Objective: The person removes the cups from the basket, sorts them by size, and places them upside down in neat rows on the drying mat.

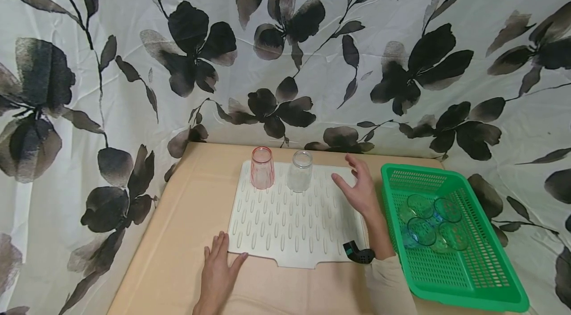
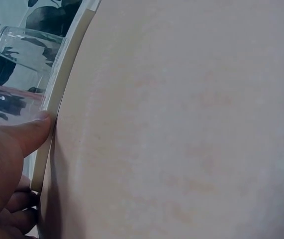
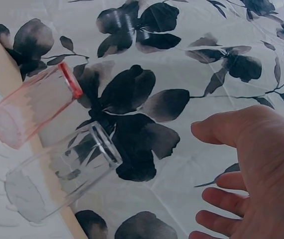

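Observation:
A pink-tinted glass (image 1: 262, 168) and a clear glass (image 1: 300, 172) stand side by side at the back of a white ridged drainer board (image 1: 285, 250). Both glasses appear in the right wrist view too, the clear one (image 3: 64, 172) nearer that hand. My right hand (image 1: 359, 189) hovers over the board's right side, thumb and fingers spread, holding nothing, to the right of the clear glass. At the front left corner of the board rests my left hand (image 1: 218, 268), fingers extended along the side and thumb by the front edge. In the left wrist view, the thumb (image 2: 35, 132) touches the board's rim.
To the right stands a green plastic basket (image 1: 455, 283) with several blue- and green-tinted glasses (image 1: 421, 230) grouped inside. A tan cloth (image 1: 178, 235) covers the table. Behind and at the sides hangs a white curtain (image 1: 330, 72) with dark flowers.

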Demonstrator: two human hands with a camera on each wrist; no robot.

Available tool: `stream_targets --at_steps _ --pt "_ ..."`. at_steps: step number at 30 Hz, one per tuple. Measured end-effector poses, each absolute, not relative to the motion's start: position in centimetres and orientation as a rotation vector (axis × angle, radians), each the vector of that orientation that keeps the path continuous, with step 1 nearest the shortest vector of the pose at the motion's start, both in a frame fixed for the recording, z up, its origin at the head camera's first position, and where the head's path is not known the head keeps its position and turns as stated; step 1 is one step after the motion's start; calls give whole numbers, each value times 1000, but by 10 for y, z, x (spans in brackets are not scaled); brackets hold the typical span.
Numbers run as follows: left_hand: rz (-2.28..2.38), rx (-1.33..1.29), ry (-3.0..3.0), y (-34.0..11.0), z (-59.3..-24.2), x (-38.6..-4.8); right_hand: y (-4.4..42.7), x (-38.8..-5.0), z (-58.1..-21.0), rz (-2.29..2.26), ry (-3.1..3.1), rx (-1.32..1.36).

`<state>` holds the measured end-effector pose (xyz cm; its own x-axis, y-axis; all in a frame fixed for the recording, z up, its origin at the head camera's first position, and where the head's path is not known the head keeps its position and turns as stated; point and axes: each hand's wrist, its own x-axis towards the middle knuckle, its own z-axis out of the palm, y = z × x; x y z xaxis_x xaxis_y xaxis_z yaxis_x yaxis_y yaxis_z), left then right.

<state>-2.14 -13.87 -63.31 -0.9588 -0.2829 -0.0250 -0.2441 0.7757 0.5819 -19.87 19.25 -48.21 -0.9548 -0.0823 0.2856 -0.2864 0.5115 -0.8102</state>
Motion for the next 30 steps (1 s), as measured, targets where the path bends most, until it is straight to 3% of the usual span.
stream_targets --at_steps 15,30 --pt "-941 450 -2934 -138 -630 -21 215 -174 -466 1350 -2497 239" --pt "-984 422 -2905 -141 -634 -20 265 -144 -478 1165 -2614 47"
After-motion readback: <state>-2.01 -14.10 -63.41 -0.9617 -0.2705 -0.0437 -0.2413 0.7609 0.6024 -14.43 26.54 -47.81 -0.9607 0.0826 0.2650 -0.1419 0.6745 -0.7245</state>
